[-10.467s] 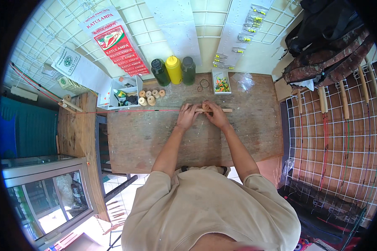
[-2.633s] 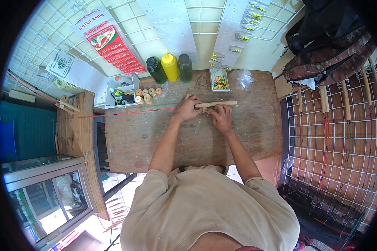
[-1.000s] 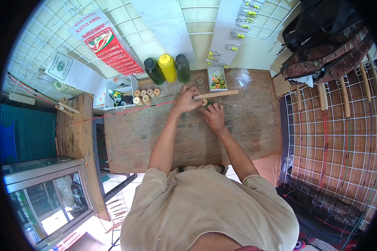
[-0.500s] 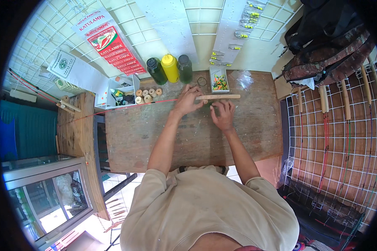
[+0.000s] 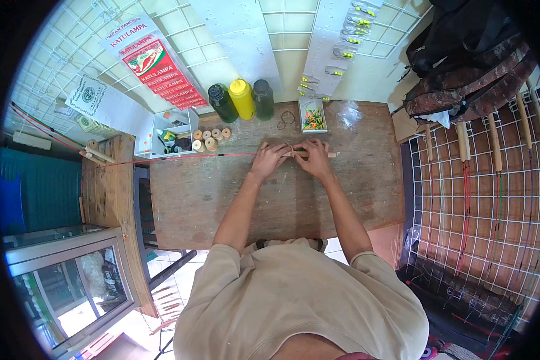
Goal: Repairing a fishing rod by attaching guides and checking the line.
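Observation:
A thin red fishing rod [image 5: 222,155] with a pale wooden handle [image 5: 332,155] lies crosswise over the middle of the wooden table. My left hand [image 5: 270,159] is closed around the handle's left end, where the red shaft runs out to the left. Right beside it, my right hand [image 5: 312,158] pinches the handle with fingers bent, and the two hands nearly meet. A small pale round piece shows between the fingertips, too covered to make out fully. The handle's right end sticks out past my right hand.
Several wooden spools [image 5: 210,144] stand beside a white box of supplies [image 5: 191,123] at the left. Behind are dark bottles [image 5: 263,99], a yellow squeeze bottle [image 5: 242,101], dark rings [image 5: 287,117] and a white tray of colourful floats [image 5: 323,126]. Wooden-handled rods [image 5: 496,144] hang at right.
The handle has come down and nearer to me, shifting slightly left. My right hand, apart from it before, now grips it next to my left hand.

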A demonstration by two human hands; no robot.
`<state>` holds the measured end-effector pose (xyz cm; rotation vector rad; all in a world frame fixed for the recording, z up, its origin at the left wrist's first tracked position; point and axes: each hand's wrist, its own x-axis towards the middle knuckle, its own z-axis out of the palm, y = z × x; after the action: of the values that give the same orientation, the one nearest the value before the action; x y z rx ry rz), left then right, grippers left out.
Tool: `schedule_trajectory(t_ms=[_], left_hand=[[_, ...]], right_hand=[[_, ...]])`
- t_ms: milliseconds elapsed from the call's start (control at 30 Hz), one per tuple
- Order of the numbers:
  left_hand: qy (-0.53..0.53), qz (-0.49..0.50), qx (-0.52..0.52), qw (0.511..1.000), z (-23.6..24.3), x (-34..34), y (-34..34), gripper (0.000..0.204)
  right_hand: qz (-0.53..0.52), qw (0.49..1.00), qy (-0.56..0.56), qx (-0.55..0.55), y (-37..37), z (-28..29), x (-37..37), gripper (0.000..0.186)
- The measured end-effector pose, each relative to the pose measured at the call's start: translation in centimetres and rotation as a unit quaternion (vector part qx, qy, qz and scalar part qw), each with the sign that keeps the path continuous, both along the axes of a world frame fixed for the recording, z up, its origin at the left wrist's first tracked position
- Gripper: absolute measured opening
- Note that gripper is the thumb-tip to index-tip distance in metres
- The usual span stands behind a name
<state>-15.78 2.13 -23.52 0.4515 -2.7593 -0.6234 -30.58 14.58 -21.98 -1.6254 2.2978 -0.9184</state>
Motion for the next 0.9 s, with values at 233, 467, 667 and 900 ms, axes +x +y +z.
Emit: schedule_trajectory(t_ms=[233, 467, 667, 900], left_hand=[[0.052, 0.020, -0.003, 0.998, -2.6, 0.5, 0.5, 0.032], [0.073, -0.012, 0.109, 0.991, -0.8, 1.3, 1.1, 0.019], [0.137, 0.041, 0.155, 0.977, -1.6, 0.9, 1.6, 0.018], [0.141, 0.147, 0.267, 0.942, -0.9, -0.3, 2.6, 0.017]], right_hand=[[0.015, 0.998, -0.038, 0.050, -0.5, -1.4, 0.8, 0.018], [0.056, 0.986, -0.116, -0.104, 0.3, -3.5, 1.4, 0.016], [-0.038, 0.983, -0.141, -0.116, -0.5, -4.2, 2.8, 0.016], [-0.115, 0.975, -0.158, -0.109, -1.1, -4.6, 3.3, 0.016]])
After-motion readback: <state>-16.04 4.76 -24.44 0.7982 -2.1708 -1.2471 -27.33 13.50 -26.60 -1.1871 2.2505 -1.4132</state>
